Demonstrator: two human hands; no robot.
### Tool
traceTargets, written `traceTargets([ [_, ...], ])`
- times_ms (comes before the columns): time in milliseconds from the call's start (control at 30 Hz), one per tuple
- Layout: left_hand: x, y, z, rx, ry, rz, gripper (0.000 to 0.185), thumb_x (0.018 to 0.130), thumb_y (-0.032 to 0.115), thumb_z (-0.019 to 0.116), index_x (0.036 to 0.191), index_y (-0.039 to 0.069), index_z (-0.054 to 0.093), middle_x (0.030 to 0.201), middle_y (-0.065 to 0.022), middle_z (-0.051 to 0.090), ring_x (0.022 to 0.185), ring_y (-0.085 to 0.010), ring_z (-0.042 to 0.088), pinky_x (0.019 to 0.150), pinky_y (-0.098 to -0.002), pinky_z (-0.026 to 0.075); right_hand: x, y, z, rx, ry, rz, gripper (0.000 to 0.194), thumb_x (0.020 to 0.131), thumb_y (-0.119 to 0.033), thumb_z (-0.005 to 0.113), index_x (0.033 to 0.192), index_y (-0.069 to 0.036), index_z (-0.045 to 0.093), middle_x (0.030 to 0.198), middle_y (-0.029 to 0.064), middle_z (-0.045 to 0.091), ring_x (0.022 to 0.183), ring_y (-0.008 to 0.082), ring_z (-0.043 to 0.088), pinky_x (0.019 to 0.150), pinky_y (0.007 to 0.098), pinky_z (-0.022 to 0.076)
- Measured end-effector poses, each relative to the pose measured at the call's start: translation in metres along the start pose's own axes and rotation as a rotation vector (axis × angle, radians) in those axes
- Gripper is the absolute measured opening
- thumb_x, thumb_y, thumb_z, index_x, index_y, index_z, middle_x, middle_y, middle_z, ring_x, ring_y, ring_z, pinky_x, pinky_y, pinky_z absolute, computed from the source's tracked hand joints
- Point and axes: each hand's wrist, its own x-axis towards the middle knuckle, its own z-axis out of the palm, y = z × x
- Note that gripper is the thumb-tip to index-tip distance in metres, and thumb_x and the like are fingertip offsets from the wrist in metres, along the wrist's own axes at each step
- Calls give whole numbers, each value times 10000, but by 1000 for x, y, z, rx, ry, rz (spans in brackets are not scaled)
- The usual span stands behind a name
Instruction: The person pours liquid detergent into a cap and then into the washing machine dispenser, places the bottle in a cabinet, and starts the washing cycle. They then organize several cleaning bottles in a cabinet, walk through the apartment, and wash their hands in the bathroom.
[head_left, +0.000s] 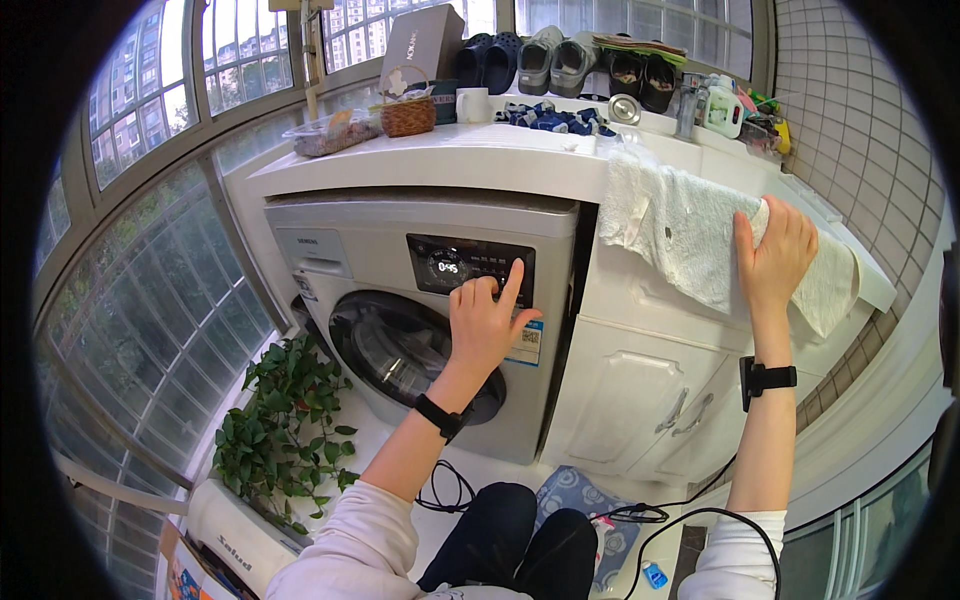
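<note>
A silver front-load Siemens washing machine (517, 420) stands under the white counter. Its dark control panel (422, 279) is lit and shows 0:45. My left hand (484, 322) holds nothing; its index finger points up at the panel's right part, other fingers curled and thumb out. Whether the fingertip touches the panel, I cannot tell. Below is the round door (375, 352), closed, with pale laundry dimly visible behind the glass. At the right, a pale towel (682, 217) hangs over the sink's front edge. My right hand (776, 251) grips it there, fingers bent over the edge.
A wicker basket (409, 116), white mug (472, 105), shoebox (421, 46), shoes (540, 64) and blue patterned cloth (555, 120) are along the counter and sill. White cabinet doors (637, 397) are right of the machine. A leafy plant (285, 420) and black cables (450, 495) are low down.
</note>
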Motion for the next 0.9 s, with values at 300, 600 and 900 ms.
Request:
traceTargets([
  [300, 0, -1, 0, -1, -3, 12, 731, 687, 434, 780, 1313, 122, 568, 843, -41, 455, 799, -216, 453, 722, -359, 341, 1, 0, 1, -18, 5, 2, 454, 893, -504, 571, 1102, -102, 569, 1058, 61, 577, 1057, 259, 516, 992, 420, 319],
  [600, -1, 3, 0, -35, 17, -71, 767, 686, 447, 778, 1342, 128, 541, 880, -46, 464, 814, -229, 452, 741, -366, 348, 1, 0, 0, -13, 4, 0, 452, 893, -503, 571, 1101, -102, 567, 1056, 59, 575, 1049, 254, 518, 987, 425, 325],
  [900, -3, 1, 2, 7, 4, -23, 755, 697, 473, 765, 1344, 152, 546, 869, -45, 452, 810, -228, 446, 734, -363, 350, 0, 0, 2, -41, 13, -5, 461, 894, -513, 564, 1103, -103, 567, 1059, 57, 573, 1052, 252, 513, 980, 416, 326],
])
